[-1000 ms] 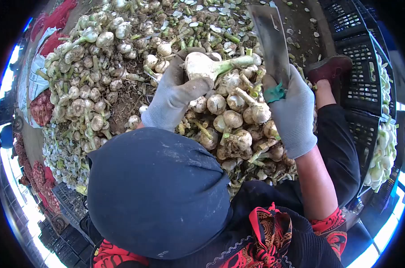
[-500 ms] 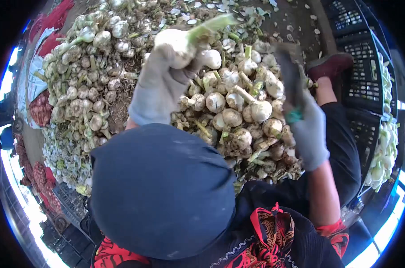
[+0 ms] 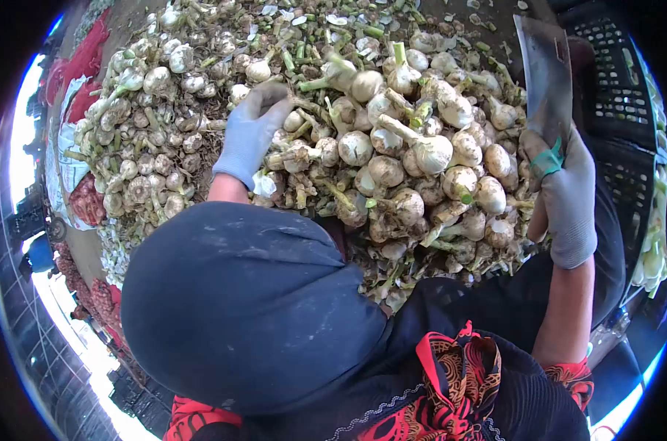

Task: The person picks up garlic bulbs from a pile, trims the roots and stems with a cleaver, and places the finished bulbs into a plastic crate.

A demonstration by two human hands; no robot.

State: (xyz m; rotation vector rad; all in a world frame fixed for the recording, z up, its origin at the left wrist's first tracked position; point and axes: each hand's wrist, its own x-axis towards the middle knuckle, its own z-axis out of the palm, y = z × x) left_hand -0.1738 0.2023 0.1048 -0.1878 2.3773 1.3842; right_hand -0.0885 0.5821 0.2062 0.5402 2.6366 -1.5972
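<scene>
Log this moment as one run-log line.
left hand: gloved, at garlic pile, grip unclear | right hand: gloved, holding broad-bladed knife | pile: many stems attached | black crate: beyond right hand

A crumpled bright red mesh netting (image 3: 88, 53) lies in the upper left of the frame. Just below it is a white plastic sack with printing (image 3: 70, 132), and against the sack's lower part sits a red mesh bag of small round bulbs (image 3: 88, 200). Farther down the left edge are a rounded blue object (image 3: 40, 254), too small to identify, and a row of filled reddish mesh bags (image 3: 98, 300).
</scene>
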